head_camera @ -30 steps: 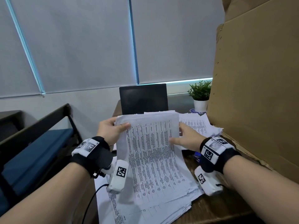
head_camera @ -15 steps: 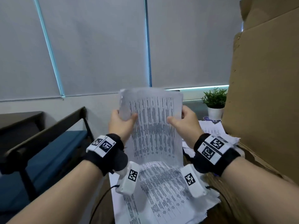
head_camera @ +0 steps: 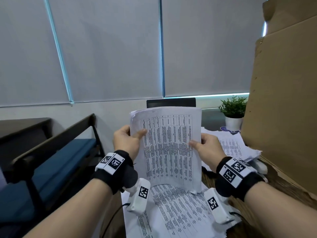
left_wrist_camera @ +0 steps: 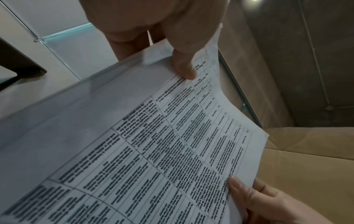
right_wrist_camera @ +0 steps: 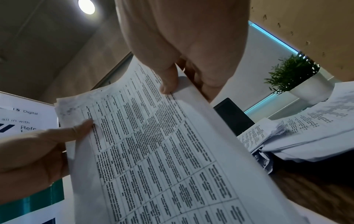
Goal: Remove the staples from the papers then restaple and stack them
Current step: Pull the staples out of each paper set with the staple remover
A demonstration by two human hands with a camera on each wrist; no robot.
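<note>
The left hand (head_camera: 126, 140) is pinching the left edge of the sheaf (head_camera: 169, 145), thumb on the printed front and fingers curled behind. The sheaf is standing nearly upright in the air above the pile (head_camera: 178, 213) lying at the tabletop's near edge. The right hand (head_camera: 205, 147) is pinching its right edge likewise, while more papers (head_camera: 235, 146) are lying toward the tabletop's far right by the plant (head_camera: 233, 109).

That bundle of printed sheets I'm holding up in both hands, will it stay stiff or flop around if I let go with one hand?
Probably floppy: the paper bundle already bows between the left hand and right hand, and its bottom edge curls. It looks light, since thumb pinches at the side edges carry it. With one hand off, the sheets would likely sag and might fan apart.
</note>
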